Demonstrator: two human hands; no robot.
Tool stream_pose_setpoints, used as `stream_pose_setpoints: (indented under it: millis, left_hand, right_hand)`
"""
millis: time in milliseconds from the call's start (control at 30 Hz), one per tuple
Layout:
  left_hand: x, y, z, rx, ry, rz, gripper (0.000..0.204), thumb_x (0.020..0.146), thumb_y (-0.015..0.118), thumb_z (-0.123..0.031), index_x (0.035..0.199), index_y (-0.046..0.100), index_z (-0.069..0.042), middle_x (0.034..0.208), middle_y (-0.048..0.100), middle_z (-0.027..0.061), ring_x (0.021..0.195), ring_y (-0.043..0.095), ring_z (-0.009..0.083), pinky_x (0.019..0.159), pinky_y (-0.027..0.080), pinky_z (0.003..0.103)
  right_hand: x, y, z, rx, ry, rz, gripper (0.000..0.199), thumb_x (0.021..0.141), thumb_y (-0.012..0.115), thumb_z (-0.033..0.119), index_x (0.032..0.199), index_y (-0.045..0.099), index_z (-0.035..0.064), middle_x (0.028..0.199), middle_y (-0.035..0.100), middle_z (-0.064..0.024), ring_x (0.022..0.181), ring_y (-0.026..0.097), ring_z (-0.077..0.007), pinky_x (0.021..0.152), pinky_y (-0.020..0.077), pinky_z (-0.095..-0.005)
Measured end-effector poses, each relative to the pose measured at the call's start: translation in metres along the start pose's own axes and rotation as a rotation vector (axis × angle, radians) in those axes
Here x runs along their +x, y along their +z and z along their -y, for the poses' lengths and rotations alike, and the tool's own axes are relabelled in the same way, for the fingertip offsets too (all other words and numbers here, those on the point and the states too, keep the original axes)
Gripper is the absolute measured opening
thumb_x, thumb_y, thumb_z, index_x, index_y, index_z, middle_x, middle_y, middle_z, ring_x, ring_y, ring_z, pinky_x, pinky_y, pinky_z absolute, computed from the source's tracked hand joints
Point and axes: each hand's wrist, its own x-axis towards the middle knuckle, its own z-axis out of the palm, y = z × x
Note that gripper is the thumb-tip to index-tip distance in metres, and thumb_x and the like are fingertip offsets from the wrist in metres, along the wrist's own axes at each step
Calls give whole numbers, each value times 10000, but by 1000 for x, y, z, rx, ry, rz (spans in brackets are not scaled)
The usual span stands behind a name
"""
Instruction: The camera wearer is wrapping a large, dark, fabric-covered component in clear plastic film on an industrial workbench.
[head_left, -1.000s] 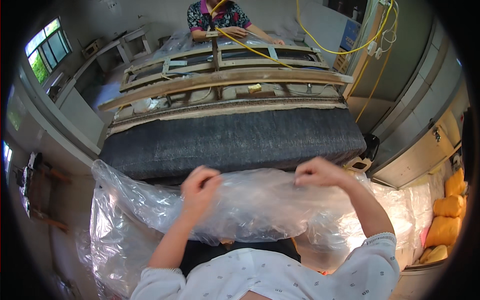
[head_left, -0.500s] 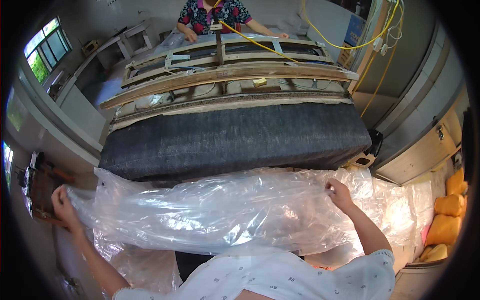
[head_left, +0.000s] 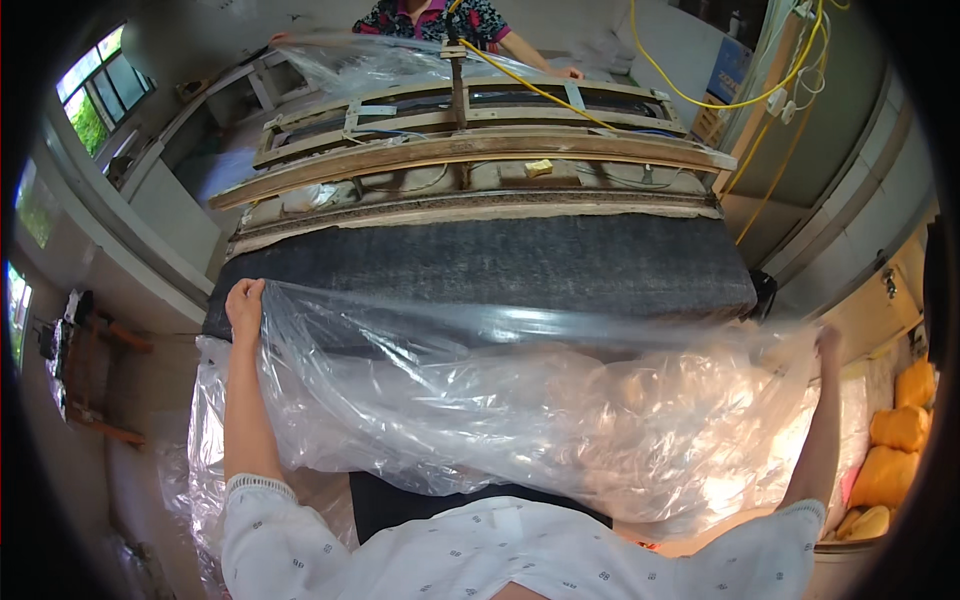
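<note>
The left hand (head_left: 244, 303) is raised at the far left, its grip closed on the top edge of a clear plastic sheet (head_left: 520, 400). Out to the left of that grip stand a wooden stand (head_left: 85, 370) on the floor and windows (head_left: 85, 100) higher up the wall. From the left grip the sheet runs rightward as a taut, shiny upper edge, then sags below it in crumpled folds down to the person's white patterned sleeves (head_left: 300, 530). Just beyond both grips lies a dark grey felt slab (head_left: 480, 265), and beyond that a wooden frame (head_left: 470, 160) with slats and a small yellow block on it. At the frame's far side another person (head_left: 440, 18) in a flowered top holds more clear plastic. Yellow cables (head_left: 700, 95) hang above the frame's right end. The right hand (head_left: 826, 345) is stretched to the far right, seen through the sheet and blurred; it is at the sheet's other top corner, but how tightly its grip is closed I cannot tell. Right of and below it sit orange cushions (head_left: 900, 440).
</note>
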Motion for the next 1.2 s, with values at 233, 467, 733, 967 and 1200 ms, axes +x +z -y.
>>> stream_pose_setpoints:
  millis: [233, 467, 733, 967, 1200]
  left_hand:
    - [4, 8, 9, 95, 14, -63, 224, 781, 640, -242, 823, 641, -22, 789, 634, 115, 763, 599, 239, 714, 449, 312]
    - [28, -14, 51, 49, 11, 173, 291, 849, 586, -274, 806, 631, 10, 715, 609, 41, 668, 512, 113, 657, 420, 260]
    - [40, -8, 68, 182, 13, 132, 323, 845, 585, -327, 920, 649, -19, 847, 654, 68, 776, 575, 135, 743, 436, 264]
    - [24, 43, -50, 83, -99, -4, 321, 780, 627, -373, 893, 677, -78, 841, 661, 77, 783, 609, 161, 733, 443, 267]
    - [15, 45, -40, 53, -34, -148, 287, 752, 630, -358, 828, 676, -85, 844, 647, 113, 809, 609, 269, 721, 453, 337]
  right_hand:
    - [-15, 34, 260, 693, -674, -383, 428, 845, 539, 201, 1222, 422, 36, 1085, 519, -102, 1074, 488, -217, 922, 396, -335]
    - [-43, 70, 303, 5, -538, 122, 482, 888, 425, 411, 1261, 452, 108, 1287, 439, -148, 1170, 426, -347, 948, 374, -375]
    - [11, 127, 295, 129, -336, 19, 567, 850, 411, 518, 1293, 426, 165, 1227, 505, -138, 1100, 500, -327, 906, 400, -384]
    - [63, 114, 261, 407, -84, 344, 593, 896, 409, 470, 1180, 523, -38, 1118, 586, -182, 1067, 538, -240, 909, 377, -305]
    - [10, 105, 362, 181, -875, -473, 142, 877, 518, 121, 976, 531, 21, 918, 532, -144, 845, 533, -279, 774, 421, -329]
